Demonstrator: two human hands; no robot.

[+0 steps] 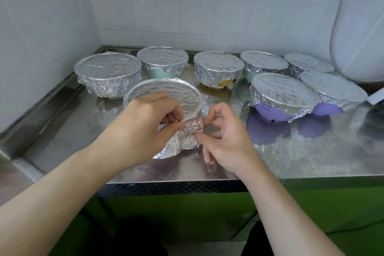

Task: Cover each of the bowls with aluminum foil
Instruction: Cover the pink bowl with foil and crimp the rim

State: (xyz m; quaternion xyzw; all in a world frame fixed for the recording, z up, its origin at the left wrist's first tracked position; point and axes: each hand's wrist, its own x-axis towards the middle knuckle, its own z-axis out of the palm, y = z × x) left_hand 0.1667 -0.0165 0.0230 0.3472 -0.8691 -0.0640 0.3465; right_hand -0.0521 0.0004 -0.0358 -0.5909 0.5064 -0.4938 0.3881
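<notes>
The near bowl [164,97], wrapped in crumpled foil [191,129], sits on the steel desk [291,158] close to its front edge. The left hand [149,122] rests against the bowl's front side, thumb and curled fingers pinching the foil just under the rim. The right hand [224,137] is just right of the bowl, thumb and forefinger pinching the loose foil flap on the side, the other fingers curled.

Behind the near bowl, toward the tiled wall [207,6], stand more foil-covered bowls: a large one [108,75] behind and to the left, a pale green one [163,62] straight behind, and a yellow one [218,70] behind and to the right. Further right of the near bowl are two purple bowls [282,97], also covered, with two more covered bowls behind them. Below the desk's front edge is a green panel [187,214].
</notes>
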